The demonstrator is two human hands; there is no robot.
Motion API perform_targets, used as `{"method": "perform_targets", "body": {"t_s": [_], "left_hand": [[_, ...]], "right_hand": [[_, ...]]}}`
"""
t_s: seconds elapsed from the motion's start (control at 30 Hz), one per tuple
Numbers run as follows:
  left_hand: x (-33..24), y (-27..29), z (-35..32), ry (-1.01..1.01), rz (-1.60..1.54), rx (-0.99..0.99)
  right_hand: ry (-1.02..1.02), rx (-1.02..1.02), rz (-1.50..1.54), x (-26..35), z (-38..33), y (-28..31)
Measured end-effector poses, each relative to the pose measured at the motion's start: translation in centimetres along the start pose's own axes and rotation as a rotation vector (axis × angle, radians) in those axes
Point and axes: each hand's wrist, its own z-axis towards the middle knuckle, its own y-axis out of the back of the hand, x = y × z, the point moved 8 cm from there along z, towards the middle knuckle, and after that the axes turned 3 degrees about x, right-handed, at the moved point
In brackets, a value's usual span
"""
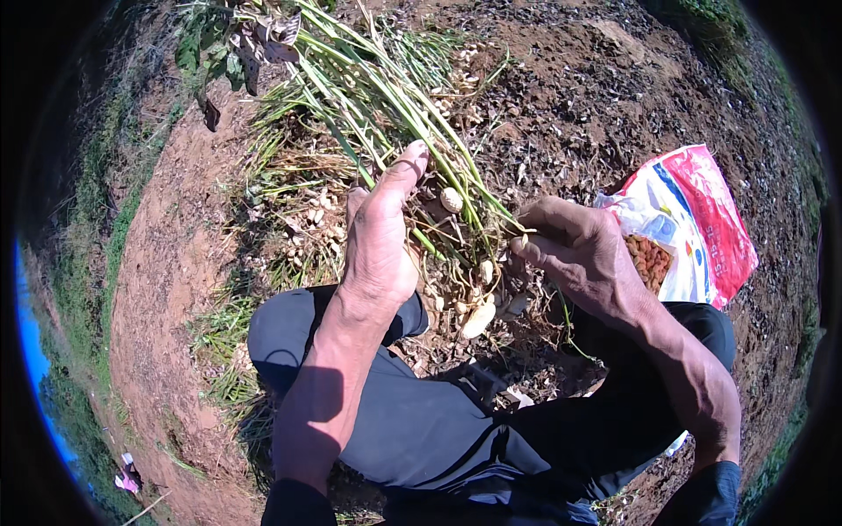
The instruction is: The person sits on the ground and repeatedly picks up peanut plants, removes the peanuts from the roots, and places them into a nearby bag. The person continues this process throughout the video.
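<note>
My left hand (386, 232) is closed round a bundle of pulled peanut plants (399, 105), whose long green stems reach up and away to the left. Pale peanut pods (478, 320) dangle from the roots between my hands. At the right side of the roots, my right hand (579, 250) pinches with thumb and forefinger at a small pale peanut pod (524, 240). Its other fingers are curled in. Whether that pod is still joined to the plant is hard to make out.
A red and white sack (702, 219) stands open at my right knee, with reddish-brown pods (647, 261) inside. More peanut plants (294, 206) with pods lie on the soil at the left. My bent legs (421, 412) frame the ground below. Someone in pink (128, 478) appears far off at lower left.
</note>
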Motion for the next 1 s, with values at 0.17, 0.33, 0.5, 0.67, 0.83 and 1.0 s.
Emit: {"method": "perform_targets", "body": {"t_s": [0.17,0.33,0.5,0.67,0.83,1.0], "left_hand": [[-0.3,-0.3,1.0,-0.036,0.017,-0.026],[0.2,0.2,1.4,-0.009,0.018,-0.003],[0.8,0.5,1.8,-0.036,0.079,-0.068],[0.4,0.7,1.7,-0.038,0.212,-0.068],[-2.2,2.2,2.0,-0.224,0.403,-0.19],[-0.9,3.9,1.7,-0.136,0.05,-0.203]], "right_hand": [[-0.061,-0.119,0.108,-0.9,-0.2,1.7],[0.069,-0.284,-0.181,0.5,-0.7,4.6],[0.011,-0.281,-0.113,-0.5,-1.5,3.9],[-0.004,-0.308,-0.066,-1.2,-2.4,3.0],[0.001,-0.329,-0.141,-1.2,-2.8,4.2],[0.038,-0.449,-0.203,-0.8,-3.4,6.1]]}}
